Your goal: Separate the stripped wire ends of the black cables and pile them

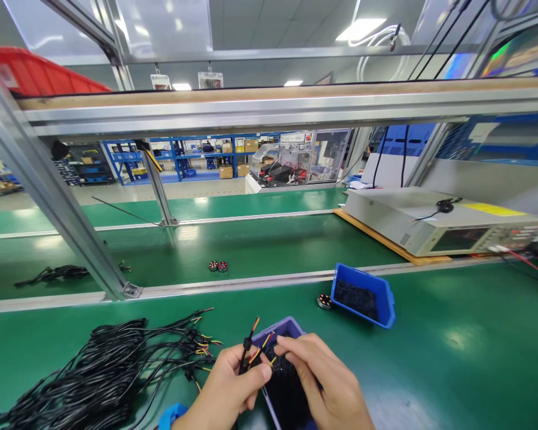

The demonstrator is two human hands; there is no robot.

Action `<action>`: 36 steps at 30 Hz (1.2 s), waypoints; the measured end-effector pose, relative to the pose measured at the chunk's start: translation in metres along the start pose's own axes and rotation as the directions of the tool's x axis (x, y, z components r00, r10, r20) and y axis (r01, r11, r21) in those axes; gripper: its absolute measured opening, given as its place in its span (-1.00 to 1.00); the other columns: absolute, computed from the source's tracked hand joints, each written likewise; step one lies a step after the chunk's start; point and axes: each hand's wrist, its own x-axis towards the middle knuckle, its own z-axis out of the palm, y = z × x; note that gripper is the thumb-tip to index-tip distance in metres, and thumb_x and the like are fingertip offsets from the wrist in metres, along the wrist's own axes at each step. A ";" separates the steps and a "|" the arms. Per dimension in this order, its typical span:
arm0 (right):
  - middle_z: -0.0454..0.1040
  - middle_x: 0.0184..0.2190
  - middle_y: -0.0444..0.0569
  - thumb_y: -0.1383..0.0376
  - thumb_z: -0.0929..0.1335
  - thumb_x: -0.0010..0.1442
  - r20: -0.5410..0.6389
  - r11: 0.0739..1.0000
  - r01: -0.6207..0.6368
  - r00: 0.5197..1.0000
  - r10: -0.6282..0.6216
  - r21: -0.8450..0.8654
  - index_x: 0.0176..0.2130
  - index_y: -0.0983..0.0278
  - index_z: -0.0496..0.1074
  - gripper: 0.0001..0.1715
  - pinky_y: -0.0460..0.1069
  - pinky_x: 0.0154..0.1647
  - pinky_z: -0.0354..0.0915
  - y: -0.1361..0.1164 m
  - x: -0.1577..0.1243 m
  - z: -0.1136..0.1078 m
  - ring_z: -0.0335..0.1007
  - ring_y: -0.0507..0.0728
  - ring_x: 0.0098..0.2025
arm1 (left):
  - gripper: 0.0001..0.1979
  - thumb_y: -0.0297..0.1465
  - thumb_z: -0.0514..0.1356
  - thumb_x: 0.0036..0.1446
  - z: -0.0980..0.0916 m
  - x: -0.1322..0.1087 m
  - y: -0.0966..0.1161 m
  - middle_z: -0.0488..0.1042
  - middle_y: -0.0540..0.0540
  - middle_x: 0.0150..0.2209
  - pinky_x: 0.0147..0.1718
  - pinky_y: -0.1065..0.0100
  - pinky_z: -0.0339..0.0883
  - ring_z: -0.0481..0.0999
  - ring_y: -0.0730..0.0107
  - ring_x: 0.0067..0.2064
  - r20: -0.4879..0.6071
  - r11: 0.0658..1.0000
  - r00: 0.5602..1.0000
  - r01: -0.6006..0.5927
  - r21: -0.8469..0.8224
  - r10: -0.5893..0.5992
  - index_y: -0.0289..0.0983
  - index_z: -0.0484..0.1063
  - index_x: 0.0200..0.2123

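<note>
My left hand (237,379) is closed on black cables (244,357) whose stripped ends show red, yellow and black wires. They stand up between its thumb and fingers, above a purple-blue bin (289,325). Close by on the right, my right hand (325,376) has its thumb and fingertips drawn together beside the wire tips. Whatever it pinches is too small to make out. Dark contents fill the bin below both hands. Left of my left hand lies a large pile of black cables (112,364), their coloured wire ends pointing toward the bin.
A blue bin (388,304) with black pieces stands at the right, a small round motor-like part (324,301) beside it. Two similar round parts (217,266) sit behind the metal rail (233,283). A grey bench instrument (430,218) stands at the back right. An aluminium post (76,203) rises at left.
</note>
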 end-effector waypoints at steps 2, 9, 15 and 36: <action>0.58 -0.32 -0.07 0.50 0.24 0.36 -0.001 1.000 0.007 1.000 -0.007 0.006 0.02 0.16 0.45 -0.63 -0.09 -0.32 0.48 -0.001 0.001 0.001 0.51 0.08 -0.33 | -0.39 0.17 0.36 -0.21 0.001 0.000 0.001 0.21 0.19 -0.78 -0.67 0.46 -0.20 0.04 0.61 -0.72 0.009 1.000 1.000 -0.005 0.006 0.005 -0.28 0.42 -0.42; 0.60 -0.32 -0.05 0.46 0.25 0.37 0.004 1.000 -0.005 1.000 0.005 0.020 -0.07 0.19 0.49 -0.71 -0.08 -0.30 0.49 -0.001 0.004 0.003 0.53 0.09 -0.32 | -0.36 0.18 0.38 -0.27 0.003 -0.001 0.004 0.15 0.21 -0.77 -0.66 0.46 -0.20 0.02 0.61 -0.69 0.002 1.000 1.000 0.023 0.006 -0.023 -0.29 0.40 -0.43; 0.59 -0.34 -0.05 0.47 0.24 0.38 0.020 1.000 0.002 1.000 -0.002 0.015 -0.10 0.21 0.48 -0.71 -0.07 -0.30 0.48 0.000 0.005 0.003 0.52 0.09 -0.33 | -0.36 0.19 0.37 -0.27 0.005 -0.003 0.008 0.11 0.23 -0.74 -0.65 0.47 -0.16 -0.01 0.62 -0.67 0.017 1.000 1.000 0.018 0.009 -0.018 -0.27 0.37 -0.45; 0.61 -0.28 -0.05 0.54 0.22 0.32 0.184 0.998 0.062 0.981 -0.063 0.012 -0.06 0.17 0.43 -0.63 -0.06 -0.25 0.44 0.005 0.003 -0.003 0.52 0.10 -0.29 | -0.37 0.17 0.38 -0.24 0.003 0.001 0.002 0.14 0.23 -0.73 -0.65 0.47 -0.17 -0.02 0.64 -0.67 0.030 1.000 0.999 -0.015 -0.010 0.015 -0.29 0.39 -0.42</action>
